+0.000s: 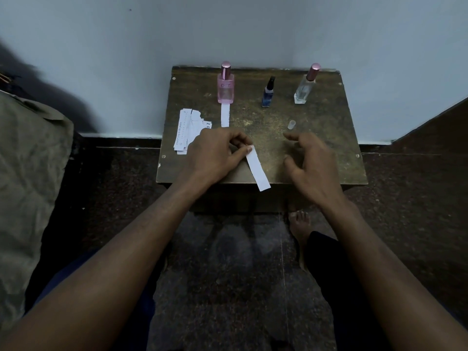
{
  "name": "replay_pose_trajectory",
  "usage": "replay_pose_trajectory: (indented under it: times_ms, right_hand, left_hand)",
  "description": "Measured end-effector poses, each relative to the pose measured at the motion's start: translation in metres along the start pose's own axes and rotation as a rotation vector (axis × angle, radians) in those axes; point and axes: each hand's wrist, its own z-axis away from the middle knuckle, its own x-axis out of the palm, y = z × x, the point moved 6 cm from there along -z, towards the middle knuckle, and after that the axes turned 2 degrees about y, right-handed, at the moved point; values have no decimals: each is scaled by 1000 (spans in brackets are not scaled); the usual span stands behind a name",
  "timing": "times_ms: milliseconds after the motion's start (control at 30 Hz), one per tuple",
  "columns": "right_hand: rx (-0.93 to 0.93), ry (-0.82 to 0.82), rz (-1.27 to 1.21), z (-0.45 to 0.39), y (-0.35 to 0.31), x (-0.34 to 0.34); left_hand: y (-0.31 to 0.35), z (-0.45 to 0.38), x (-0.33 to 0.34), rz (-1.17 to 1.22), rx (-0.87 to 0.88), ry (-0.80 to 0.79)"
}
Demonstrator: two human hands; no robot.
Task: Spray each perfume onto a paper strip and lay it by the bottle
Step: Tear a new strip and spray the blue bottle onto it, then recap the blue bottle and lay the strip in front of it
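Back row blocks your reach: pink bottle (225,83), blue bottle (268,93), clear bottle (305,84), with gaps between them wide enough to pass. Small clear cap (291,124) stands mid-table, near your right hand (312,164). Strip pile (188,130) crowds the table's (329,148) left edge; centre lies bare.

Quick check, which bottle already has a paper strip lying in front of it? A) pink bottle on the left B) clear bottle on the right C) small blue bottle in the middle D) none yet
A: a white strip lies on the table just in front of the pink bottle, while the table in front of the blue bottle and the clear bottle holds no strip.
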Motion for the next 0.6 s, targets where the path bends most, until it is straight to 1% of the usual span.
replay_pose_trajectory:
  times_ms: [67,167,233,367,467,600]
  right_hand:
    - [46,122,-11,-6,5,-5]
    - [116,183,-13,-16,17,-7]
    - [159,186,-15,-22,26,-5]
    - [200,139,1,-38,35,2]
    - [202,134,5,-48,37,3]
    - [182,139,66,-56,38,4]
  left_hand:
    - [3,-8,2,-23,1,21]
    - [8,-20,5,-49,10,34]
    - [9,-27,10,-66,26,40]
    - [18,-37,15,-125,71,32]
    - [24,-41,14,-151,99,37]
    - [19,-44,15,-129,73,90]
